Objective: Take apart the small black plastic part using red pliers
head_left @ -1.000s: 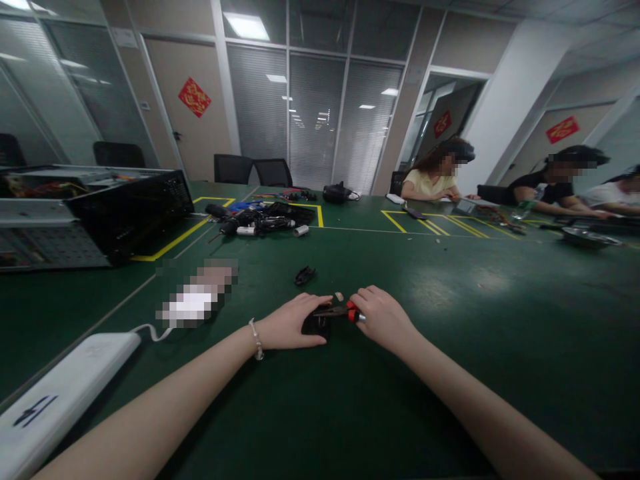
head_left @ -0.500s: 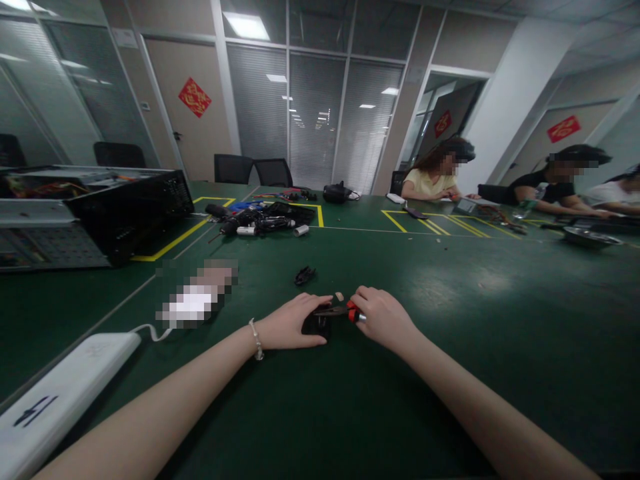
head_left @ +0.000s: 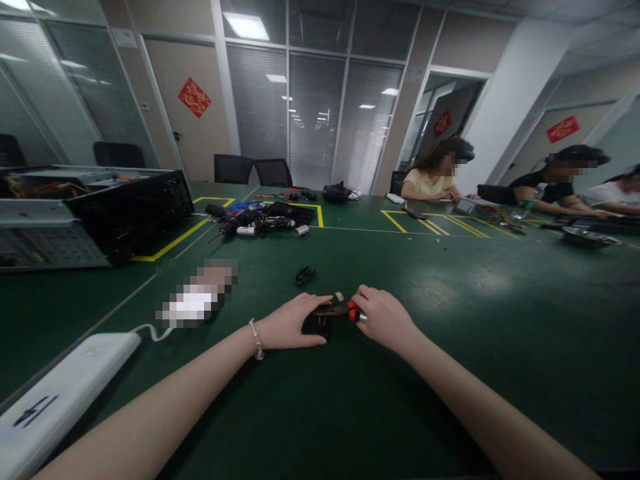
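My left hand (head_left: 293, 323) lies low on the green table, its thumb and fingers closed around a small black box-like part (head_left: 316, 325). In my right hand (head_left: 383, 313) is a pair of pliers (head_left: 355, 311) with red handles. Their dark jaws point left and reach over the top of the black part; whether they pinch it I cannot tell. Just beyond the pliers lies a small pale scrap (head_left: 339, 296). A little farther off sits a small black piece (head_left: 305, 275), apart from both hands.
An open computer case (head_left: 140, 213) stands at the left. Nearer lies a white power bank (head_left: 75, 393) with a cable to a blurred object (head_left: 195, 300). Black parts and cables (head_left: 265, 217) are heaped farther back, beside a black bundle (head_left: 337, 193). Several people sit at the right.
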`<act>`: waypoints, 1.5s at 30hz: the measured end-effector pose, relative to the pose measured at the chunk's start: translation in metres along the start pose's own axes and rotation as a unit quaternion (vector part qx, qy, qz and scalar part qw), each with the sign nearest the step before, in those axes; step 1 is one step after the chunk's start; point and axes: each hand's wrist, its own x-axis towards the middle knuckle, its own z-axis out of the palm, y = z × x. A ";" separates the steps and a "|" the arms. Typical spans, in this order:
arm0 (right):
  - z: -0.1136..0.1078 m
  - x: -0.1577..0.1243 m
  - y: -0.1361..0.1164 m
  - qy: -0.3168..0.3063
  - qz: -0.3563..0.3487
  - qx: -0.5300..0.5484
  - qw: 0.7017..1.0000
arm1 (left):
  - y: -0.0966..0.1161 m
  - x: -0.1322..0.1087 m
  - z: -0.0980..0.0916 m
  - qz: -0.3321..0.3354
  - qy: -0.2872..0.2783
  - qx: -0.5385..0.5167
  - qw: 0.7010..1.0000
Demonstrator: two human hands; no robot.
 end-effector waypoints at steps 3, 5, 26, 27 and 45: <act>-0.001 -0.001 -0.001 0.007 0.003 0.004 1.000 | 0.000 0.000 0.000 -0.002 0.001 -0.001 1.000; -0.002 -0.001 -0.002 0.017 0.001 0.009 1.000 | 0.000 0.000 0.000 -0.001 0.002 -0.003 1.000; -0.003 -0.001 -0.003 0.035 -0.016 -0.008 0.999 | -0.004 0.000 0.003 0.017 0.005 0.018 1.000; -0.003 -0.001 -0.003 0.035 -0.016 -0.008 0.999 | -0.004 0.000 0.003 0.016 0.005 0.018 1.000; -0.004 -0.001 -0.003 0.032 -0.017 -0.009 0.999 | -0.003 0.000 0.001 0.004 0.002 0.004 1.000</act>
